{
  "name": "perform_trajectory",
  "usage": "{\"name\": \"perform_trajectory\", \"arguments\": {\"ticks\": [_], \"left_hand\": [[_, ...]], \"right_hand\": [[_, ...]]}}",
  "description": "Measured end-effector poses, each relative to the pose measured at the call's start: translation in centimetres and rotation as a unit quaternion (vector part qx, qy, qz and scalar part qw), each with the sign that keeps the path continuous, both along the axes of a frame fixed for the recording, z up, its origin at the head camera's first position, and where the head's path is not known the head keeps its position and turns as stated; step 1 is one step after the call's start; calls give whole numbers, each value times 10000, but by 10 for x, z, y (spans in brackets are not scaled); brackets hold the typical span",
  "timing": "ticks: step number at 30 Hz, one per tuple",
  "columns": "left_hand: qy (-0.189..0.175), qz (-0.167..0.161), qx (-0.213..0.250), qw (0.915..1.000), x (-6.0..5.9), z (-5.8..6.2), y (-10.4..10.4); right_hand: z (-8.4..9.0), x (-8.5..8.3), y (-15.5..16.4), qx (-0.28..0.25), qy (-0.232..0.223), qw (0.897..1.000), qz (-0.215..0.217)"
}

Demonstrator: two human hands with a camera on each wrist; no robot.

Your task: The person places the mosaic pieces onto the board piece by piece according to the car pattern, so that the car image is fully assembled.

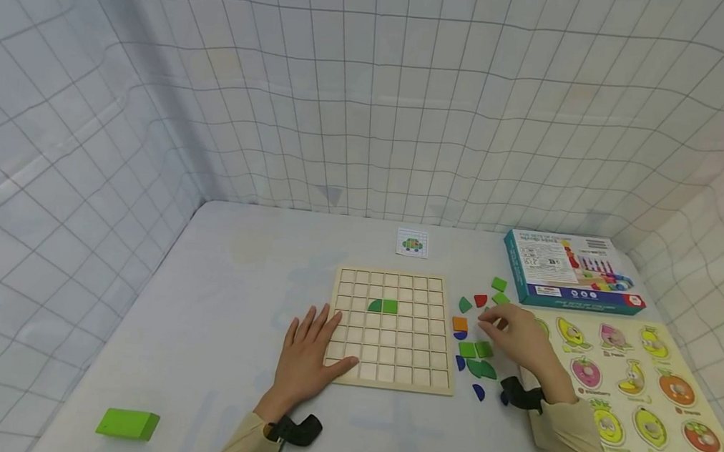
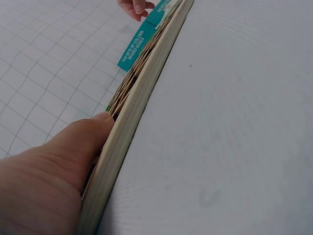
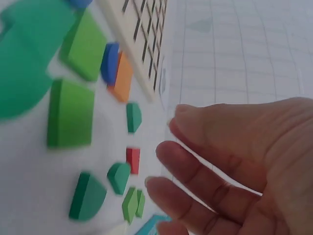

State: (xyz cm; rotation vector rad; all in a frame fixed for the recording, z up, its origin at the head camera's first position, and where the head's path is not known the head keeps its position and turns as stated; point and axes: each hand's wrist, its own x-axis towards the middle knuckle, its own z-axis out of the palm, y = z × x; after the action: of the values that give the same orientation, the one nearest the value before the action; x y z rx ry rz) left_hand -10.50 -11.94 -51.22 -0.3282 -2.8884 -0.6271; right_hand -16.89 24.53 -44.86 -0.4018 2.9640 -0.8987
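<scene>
A wooden grid board (image 1: 400, 357) lies on the table, with a dark green quarter-round piece (image 1: 376, 305) and a light green square piece (image 1: 390, 306) side by side in its cells. My left hand (image 1: 306, 361) rests at the board's left edge, fingers spread and thumb over the lower corner. Over the loose pieces right of the board hovers my right hand (image 1: 523, 340); its thumb and bent fingers stand apart with nothing between them in the right wrist view. Around it lie an orange square (image 1: 460, 324), a red piece (image 3: 132, 160), and several green and blue pieces.
Behind the board lies a small card (image 1: 412, 243) with a green turtle-like picture on a grid. A flat box (image 1: 578, 272) is at the back right, above a fruit puzzle board (image 1: 622, 349). A green block (image 1: 128, 424) sits at the front left.
</scene>
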Motion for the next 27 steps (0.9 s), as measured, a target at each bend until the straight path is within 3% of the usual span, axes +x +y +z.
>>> {"name": "perform_trajectory", "arguments": {"ticks": [7,16,27], "left_hand": [[-59,4,-61,10000,-1,-1,0],[-39,-12,-19,10000,0,0,0],[-55,-23,-70,10000,-1,-2,-1]], "right_hand": [[-1,4,20,456,-573,9964,-416],[-5,4,27,686,-740,9932,-582],[-6,2,22,615,-878,9925,-585]]}}
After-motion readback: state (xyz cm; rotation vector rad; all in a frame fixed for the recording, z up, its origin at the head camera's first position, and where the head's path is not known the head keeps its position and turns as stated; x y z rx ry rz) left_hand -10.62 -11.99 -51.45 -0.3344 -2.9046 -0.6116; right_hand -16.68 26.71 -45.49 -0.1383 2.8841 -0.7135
